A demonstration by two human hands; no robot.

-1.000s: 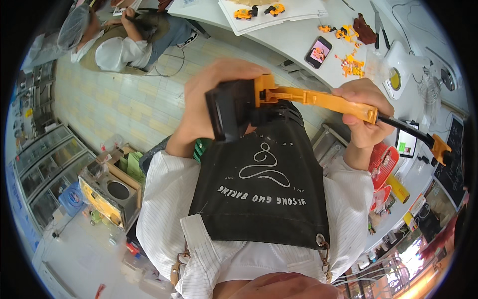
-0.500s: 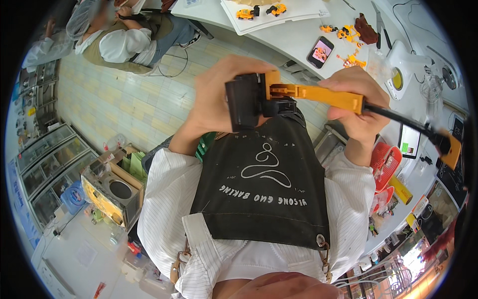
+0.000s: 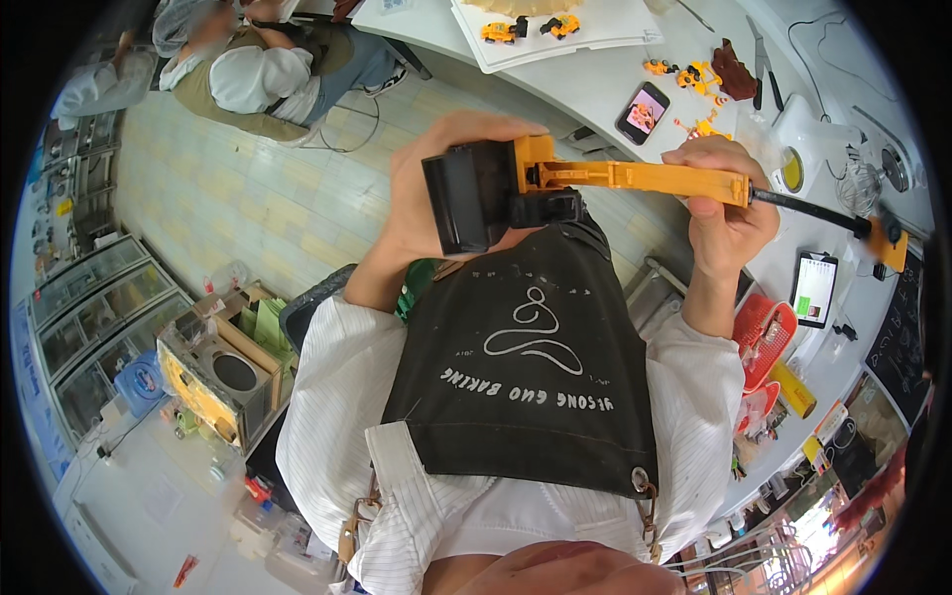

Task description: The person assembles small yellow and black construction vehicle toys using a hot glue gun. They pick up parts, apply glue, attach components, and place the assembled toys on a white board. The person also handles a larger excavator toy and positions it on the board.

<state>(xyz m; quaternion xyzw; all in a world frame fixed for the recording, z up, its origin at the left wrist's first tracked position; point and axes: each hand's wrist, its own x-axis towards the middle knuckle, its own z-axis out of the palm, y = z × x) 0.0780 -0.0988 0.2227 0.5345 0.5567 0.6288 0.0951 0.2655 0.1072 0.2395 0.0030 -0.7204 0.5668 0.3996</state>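
In front of my chest I hold a yellow and black toy construction vehicle (image 3: 645,178), with a long jointed arm stretched out to the right. My left hand (image 3: 409,203) is wrapped round its blocky black body from behind and below. My right hand (image 3: 729,223) pinches the far part of the yellow arm, thumb in front and fingers behind. Past that grip, a thin black rod runs on to a blurred yellow and black end piece. A dark apron (image 3: 526,367) lies below the toy.
On the white table ahead are a phone (image 3: 643,112), small yellow toy vehicles (image 3: 504,32) on a white board, a knife (image 3: 762,64) and a whisk (image 3: 859,186). A red basket (image 3: 764,337) stands at the right. A seated person (image 3: 258,79) is at the far left.
The toy's body has shifted a little left and its arm lies more level, its joint farther right. My right hand has moved slightly right and its fingers sit differently on the arm.
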